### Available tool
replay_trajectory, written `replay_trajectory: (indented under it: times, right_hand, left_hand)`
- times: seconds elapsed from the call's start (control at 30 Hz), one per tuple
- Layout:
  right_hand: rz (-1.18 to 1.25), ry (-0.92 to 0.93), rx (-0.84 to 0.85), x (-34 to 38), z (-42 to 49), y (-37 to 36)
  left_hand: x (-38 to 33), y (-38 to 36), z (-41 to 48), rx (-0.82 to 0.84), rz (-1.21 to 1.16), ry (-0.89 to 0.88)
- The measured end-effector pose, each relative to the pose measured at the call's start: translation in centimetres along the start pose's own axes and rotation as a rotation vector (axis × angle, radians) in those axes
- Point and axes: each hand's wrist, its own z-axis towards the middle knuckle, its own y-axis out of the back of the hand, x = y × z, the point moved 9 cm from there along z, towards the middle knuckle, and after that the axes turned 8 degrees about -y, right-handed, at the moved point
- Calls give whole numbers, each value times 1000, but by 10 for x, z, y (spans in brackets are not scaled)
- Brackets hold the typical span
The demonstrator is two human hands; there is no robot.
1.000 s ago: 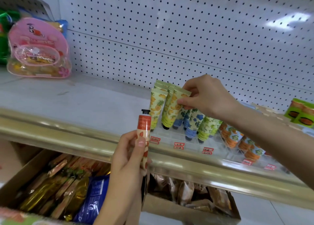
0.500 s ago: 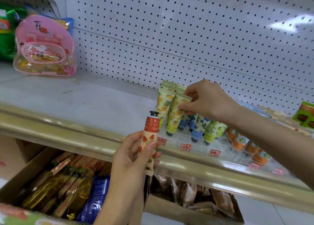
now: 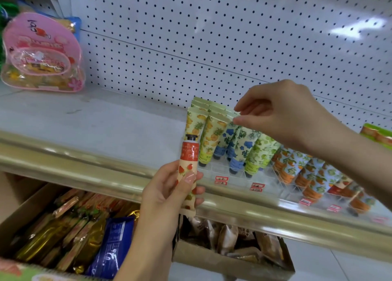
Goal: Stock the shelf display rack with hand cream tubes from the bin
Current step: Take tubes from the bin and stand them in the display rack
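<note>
- Right hand point(image 3: 282, 115) shifts off the pineapple tube point(image 3: 212, 132); my fingertips point(image 3: 236, 120) hover at its crimp, and I cannot tell if they pinch.
- Left hand point(image 3: 167, 198) grips the strawberry tube point(image 3: 187, 166), below-left of those fingertips.
- Risk: a nudge topples the leaning tubes.

pink pouch point(image 3: 40, 53) (left), pegboard point(image 3: 212, 26), snack packets point(image 3: 70, 234) — boxed

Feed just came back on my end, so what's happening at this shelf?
A person is stocking the clear display rack on the shelf. The left hand holds a strawberry-print tube upright, cap up, in front of the rack. The right hand reaches to the top edges of the racked tubes; whether its fingertips pinch one is unclear.
</note>
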Motion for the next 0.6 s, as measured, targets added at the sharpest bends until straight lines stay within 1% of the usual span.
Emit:
replay_trajectory:
  times: [0.1, 0.2, 0.33, 0.4, 0.53, 0.6]
  right_hand:
    - [96, -15, 81, -6, -26, -3]
    - [237, -97, 163, -29, -48, -21]
    - [478, -243, 149, -74, -80, -35]
    - [579, -316, 131, -95, -95, -36]
    - [706, -391, 103, -122, -119, -32]
    - [724, -408, 74, -133, -128, -27]
  left_hand:
    - [11, -16, -3, 45, 7, 34]
    - [27, -38, -11, 96, -3, 99]
    - [49, -78, -28, 239, -8, 201]
    - [57, -96, -37, 298, -9, 222]
    - [65, -129, -53, 411, 18, 196]
    - [67, -139, -57, 423, 36, 178]
